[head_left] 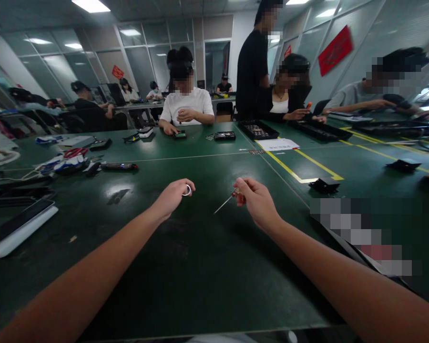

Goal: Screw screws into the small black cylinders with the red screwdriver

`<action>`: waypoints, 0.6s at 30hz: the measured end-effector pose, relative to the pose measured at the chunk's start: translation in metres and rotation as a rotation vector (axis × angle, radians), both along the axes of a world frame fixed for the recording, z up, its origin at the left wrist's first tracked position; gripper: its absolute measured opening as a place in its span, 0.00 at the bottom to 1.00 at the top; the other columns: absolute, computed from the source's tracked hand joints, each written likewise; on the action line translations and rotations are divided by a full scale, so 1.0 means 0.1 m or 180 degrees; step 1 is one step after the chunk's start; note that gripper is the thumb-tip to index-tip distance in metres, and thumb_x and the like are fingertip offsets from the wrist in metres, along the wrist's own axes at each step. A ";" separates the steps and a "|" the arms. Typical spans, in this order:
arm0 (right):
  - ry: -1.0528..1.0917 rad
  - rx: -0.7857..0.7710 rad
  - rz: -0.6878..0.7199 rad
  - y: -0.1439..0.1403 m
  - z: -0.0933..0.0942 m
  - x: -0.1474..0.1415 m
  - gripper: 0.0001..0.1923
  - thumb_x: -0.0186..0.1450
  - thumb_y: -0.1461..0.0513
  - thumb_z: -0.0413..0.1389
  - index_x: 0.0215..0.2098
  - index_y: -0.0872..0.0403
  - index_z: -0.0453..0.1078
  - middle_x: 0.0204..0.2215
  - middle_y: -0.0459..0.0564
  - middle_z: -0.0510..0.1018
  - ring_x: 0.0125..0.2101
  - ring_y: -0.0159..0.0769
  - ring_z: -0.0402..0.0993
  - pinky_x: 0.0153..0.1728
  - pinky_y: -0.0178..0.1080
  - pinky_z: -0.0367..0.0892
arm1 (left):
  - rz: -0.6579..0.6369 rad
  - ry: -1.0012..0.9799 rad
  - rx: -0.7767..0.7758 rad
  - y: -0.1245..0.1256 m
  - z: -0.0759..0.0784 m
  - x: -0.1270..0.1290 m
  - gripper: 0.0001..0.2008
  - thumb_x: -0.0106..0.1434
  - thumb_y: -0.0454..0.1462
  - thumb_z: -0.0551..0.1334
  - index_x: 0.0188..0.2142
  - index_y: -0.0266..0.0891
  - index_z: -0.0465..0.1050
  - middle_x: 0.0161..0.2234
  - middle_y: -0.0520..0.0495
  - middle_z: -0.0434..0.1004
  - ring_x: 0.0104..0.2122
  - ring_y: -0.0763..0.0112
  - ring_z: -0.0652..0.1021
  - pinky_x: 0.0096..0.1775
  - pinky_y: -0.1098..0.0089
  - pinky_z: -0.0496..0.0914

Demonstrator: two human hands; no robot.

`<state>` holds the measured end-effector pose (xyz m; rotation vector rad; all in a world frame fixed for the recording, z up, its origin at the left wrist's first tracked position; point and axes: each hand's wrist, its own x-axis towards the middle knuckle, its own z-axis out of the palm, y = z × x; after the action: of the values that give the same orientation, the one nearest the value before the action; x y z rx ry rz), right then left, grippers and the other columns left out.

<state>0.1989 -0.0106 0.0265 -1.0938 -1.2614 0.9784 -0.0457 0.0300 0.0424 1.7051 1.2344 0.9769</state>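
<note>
My left hand (171, 196) is closed over the green table (200, 281), its fingers round a small white ring-shaped thing (187, 190) whose kind I cannot make out. To its right, my right hand (256, 202) grips a screwdriver (223, 205). The thin metal shaft slants down to the left, its tip in the air between my hands and apart from the ring. Most of the reddish handle is hidden by my fingers.
At left lie a white-edged flat device (21, 228), a dark pen-like tool (119, 166) and tangled cables. Black trays (257, 129) stand at the back right, near yellow tape lines (320, 169). A small black folded piece (324, 186) sits at right. People work across the table.
</note>
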 end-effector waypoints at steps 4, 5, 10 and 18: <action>-0.0070 -0.0057 0.0088 -0.02 0.02 -0.01 0.20 0.65 0.44 0.58 0.33 0.52 0.72 0.16 0.40 0.67 0.17 0.29 0.62 0.20 0.35 0.60 | -0.0258 0.0165 0.0245 0.07 -0.23 0.24 0.10 0.56 0.34 0.52 0.31 0.39 0.71 0.32 0.48 0.71 0.36 0.63 0.71 0.42 0.63 0.65; -0.0022 -0.0065 0.0098 -0.02 0.02 -0.01 0.20 0.65 0.44 0.58 0.33 0.52 0.72 0.16 0.39 0.67 0.17 0.29 0.62 0.20 0.35 0.60 | -0.0354 0.0242 0.0303 0.08 -0.28 0.25 0.10 0.55 0.34 0.53 0.34 0.39 0.71 0.34 0.49 0.71 0.37 0.63 0.71 0.43 0.63 0.65; 0.0386 0.0001 0.0389 0.00 0.02 0.01 0.16 0.63 0.48 0.61 0.33 0.52 0.73 0.21 0.41 0.70 0.22 0.29 0.64 0.26 0.35 0.65 | -0.0379 0.0702 0.0590 0.03 -0.41 0.20 0.19 0.54 0.30 0.59 0.47 0.39 0.68 0.43 0.46 0.72 0.42 0.62 0.73 0.49 0.61 0.67; 0.0137 0.0122 0.0289 -0.01 0.03 0.00 0.16 0.63 0.50 0.62 0.37 0.54 0.77 0.26 0.45 0.75 0.26 0.31 0.69 0.31 0.39 0.68 | -0.0459 0.0828 0.0895 -0.03 -0.38 0.22 0.15 0.61 0.32 0.64 0.49 0.41 0.73 0.47 0.46 0.76 0.49 0.61 0.75 0.55 0.58 0.67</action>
<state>0.1987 -0.0120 0.0293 -0.9881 -1.2988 1.0366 -0.0242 0.0266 0.0041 2.1661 1.1556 0.8944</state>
